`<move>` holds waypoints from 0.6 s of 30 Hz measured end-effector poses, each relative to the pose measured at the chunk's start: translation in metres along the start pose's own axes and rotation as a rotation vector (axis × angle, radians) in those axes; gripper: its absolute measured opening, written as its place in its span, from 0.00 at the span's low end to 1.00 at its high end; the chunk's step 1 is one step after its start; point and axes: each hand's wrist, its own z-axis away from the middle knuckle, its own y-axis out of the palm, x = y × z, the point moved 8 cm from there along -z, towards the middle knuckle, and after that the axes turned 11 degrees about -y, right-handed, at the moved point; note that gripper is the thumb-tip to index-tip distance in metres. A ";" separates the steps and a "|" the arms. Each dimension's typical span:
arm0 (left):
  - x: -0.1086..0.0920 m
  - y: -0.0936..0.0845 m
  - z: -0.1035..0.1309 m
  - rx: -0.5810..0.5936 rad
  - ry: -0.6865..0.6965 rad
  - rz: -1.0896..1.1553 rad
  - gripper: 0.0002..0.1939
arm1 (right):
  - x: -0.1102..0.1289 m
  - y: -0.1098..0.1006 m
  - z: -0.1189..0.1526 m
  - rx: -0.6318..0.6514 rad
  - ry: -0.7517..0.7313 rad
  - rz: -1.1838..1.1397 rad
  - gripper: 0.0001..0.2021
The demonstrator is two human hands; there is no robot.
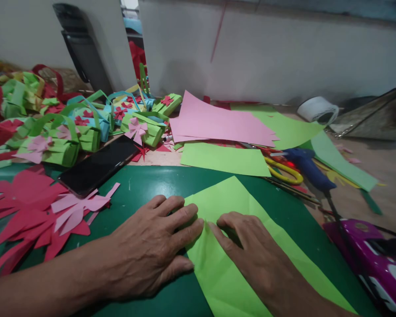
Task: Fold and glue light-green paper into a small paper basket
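Creased lime-green paper sheet [216, 275] lies on smooth dark-green worktop [145, 182]. Left hand [161, 242]: palm down, fingers extended onto sheet's left edge. Right hand [252, 251]: curled over sheet; cannot tell whether pinching.

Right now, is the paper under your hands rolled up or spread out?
Spread out: the green paper reaches from the left hand to beyond the right hand, with creases showing.
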 end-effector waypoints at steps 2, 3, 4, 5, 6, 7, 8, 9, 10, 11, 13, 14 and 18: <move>0.000 0.000 0.000 0.004 -0.006 -0.002 0.18 | 0.000 0.001 0.002 -0.011 -0.010 0.017 0.17; 0.000 0.000 -0.001 0.003 -0.007 -0.005 0.18 | 0.001 0.001 0.003 -0.017 -0.011 0.024 0.17; 0.000 0.000 -0.001 0.002 -0.007 -0.007 0.19 | 0.002 0.001 0.003 -0.022 -0.011 0.029 0.17; 0.000 -0.001 -0.001 -0.003 -0.006 -0.009 0.19 | 0.003 0.002 0.004 -0.024 -0.014 0.032 0.18; 0.000 -0.001 -0.001 -0.009 -0.003 -0.011 0.20 | 0.004 0.002 0.004 -0.025 -0.015 0.034 0.18; 0.000 -0.002 -0.001 -0.014 0.000 -0.012 0.20 | 0.005 0.003 0.004 -0.024 -0.016 0.036 0.19; -0.001 -0.002 -0.001 -0.018 0.003 -0.012 0.20 | 0.007 0.003 0.004 -0.024 -0.017 0.043 0.19; -0.001 -0.002 0.000 -0.019 0.005 -0.011 0.20 | 0.008 0.004 0.004 -0.020 -0.020 0.053 0.18; -0.001 -0.002 0.000 -0.019 0.006 -0.009 0.20 | 0.009 0.004 0.004 -0.017 -0.025 0.066 0.18; -0.001 -0.002 0.001 -0.020 0.009 -0.009 0.19 | 0.010 0.005 0.003 -0.014 -0.034 0.079 0.18; -0.001 -0.003 0.002 -0.028 0.021 -0.012 0.17 | 0.012 0.006 0.003 -0.001 -0.045 0.098 0.18; -0.002 -0.004 0.003 -0.034 0.028 -0.013 0.17 | 0.013 0.006 0.002 0.004 -0.050 0.103 0.18; -0.001 -0.005 0.004 -0.044 0.040 -0.019 0.16 | 0.013 0.006 0.000 0.011 -0.041 0.095 0.18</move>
